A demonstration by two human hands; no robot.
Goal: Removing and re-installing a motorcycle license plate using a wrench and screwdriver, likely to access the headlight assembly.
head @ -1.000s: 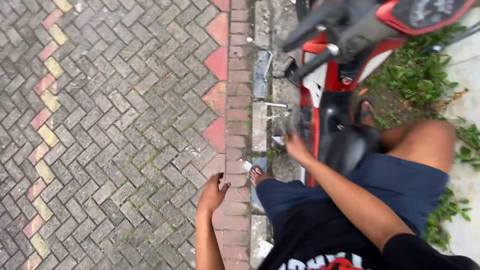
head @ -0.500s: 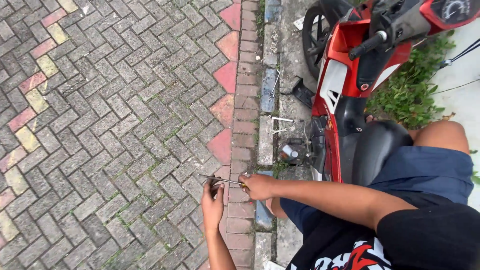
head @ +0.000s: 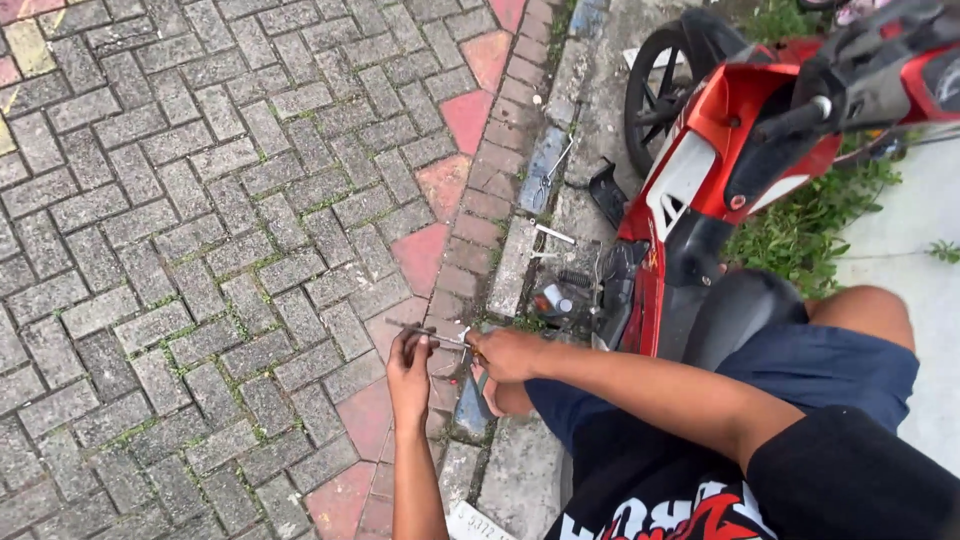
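Note:
My left hand [head: 410, 368] and my right hand [head: 503, 353] meet low over the brick paving, just left of a red motorbike [head: 720, 170]. Between them runs a thin metal tool [head: 428, 333], a rod-like piece whose exact kind I cannot tell. The left hand's fingers pinch its left end. The right hand's fingers are closed on its right end. My knee in dark blue shorts [head: 820, 365] sits beside the bike.
A kerb of flat stones [head: 515, 265] runs along the paving edge, with small metal tools [head: 552, 235] lying on it. The bike's front wheel [head: 655, 95] stands at the top. Green weeds [head: 810, 235] grow behind the bike.
My right hand left the bike's lower body and came down to the left hand. The view has swung, so the bike sits further right. Both hands now hold the thin metal tool.

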